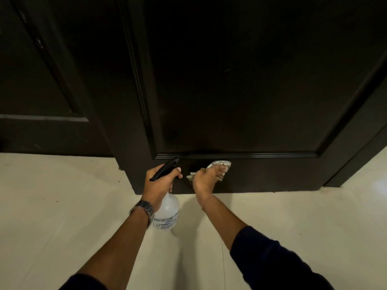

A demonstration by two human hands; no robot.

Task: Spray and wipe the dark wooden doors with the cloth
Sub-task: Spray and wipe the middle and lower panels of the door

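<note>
My right hand (204, 178) presses cloth (219, 164) on door (251, 101); left hand (159, 183) grips spray bottle (167, 208); loose cloth could slip, smearing.

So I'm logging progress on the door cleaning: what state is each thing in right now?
Left hand: gripping the spray bottle by its neck.
Spray bottle: upright, nozzle aimed at the door, held off the floor as far as I can tell.
Right hand: pressing the cloth on the door.
Cloth: bunched, flat against the door's bottom rail.
Door: shut, dark.
</note>
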